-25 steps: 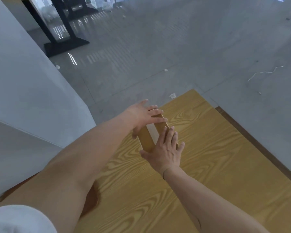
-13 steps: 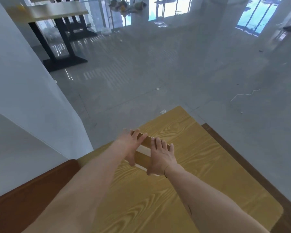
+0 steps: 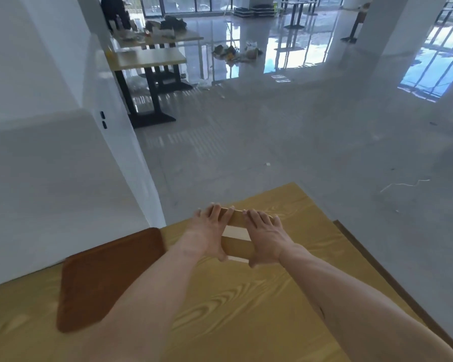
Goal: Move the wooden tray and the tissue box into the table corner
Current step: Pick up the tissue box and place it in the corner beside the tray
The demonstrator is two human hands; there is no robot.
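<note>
A tan tissue box [image 3: 238, 246] with a pale slot on top rests on the yellow wooden table [image 3: 246, 304], near its far corner. My left hand [image 3: 207, 232] grips the box's left end and my right hand [image 3: 266, 237] grips its right end, fingers spread over the top. A dark brown wooden tray [image 3: 102, 278] lies flat on the table to the left, against the white wall, partly hidden by my left forearm.
A white wall [image 3: 50, 165] runs along the table's left side. Beyond the table's far and right edges is grey shiny floor [image 3: 298, 139]. Other tables [image 3: 149, 61] with clutter stand far back.
The view has tilted up and pulled back, so the tray and the room now show. Both hands have settled squarely on the two ends of the tissue box, which now lies crosswise.
</note>
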